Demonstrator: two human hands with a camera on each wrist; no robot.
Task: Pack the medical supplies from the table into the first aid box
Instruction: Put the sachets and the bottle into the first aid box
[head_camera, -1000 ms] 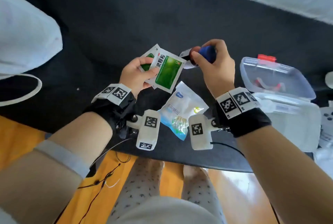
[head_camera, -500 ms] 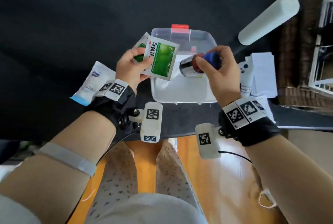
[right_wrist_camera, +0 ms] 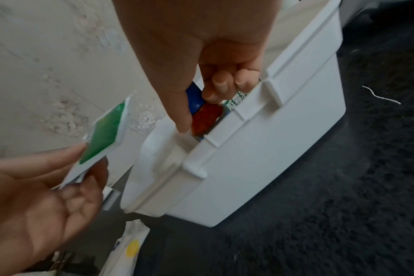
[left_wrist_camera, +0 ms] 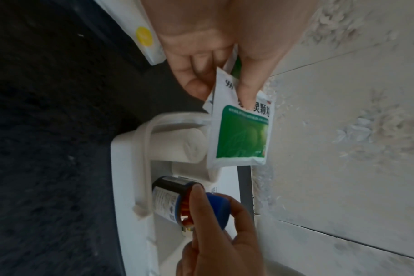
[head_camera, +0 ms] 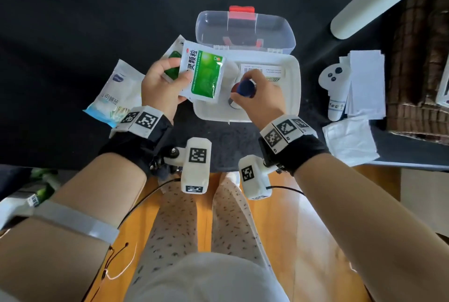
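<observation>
Right hand (head_camera: 261,97) grips the bottle (left_wrist_camera: 170,199) by its blue cap, low inside the white first aid box (head_camera: 295,88) near the desk's front edge | Left hand (head_camera: 162,85) pinches green packets (head_camera: 205,74) over the box's left rim | Risk: bottle may tip onto the bandage roll (left_wrist_camera: 177,145); packets may slip out onto the desk.

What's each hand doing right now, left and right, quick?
Left hand: closed, pinching the green granule sachets above the first aid box.
Right hand: closed, gripping the blue-capped bottle, lowering it into the box.
</observation>
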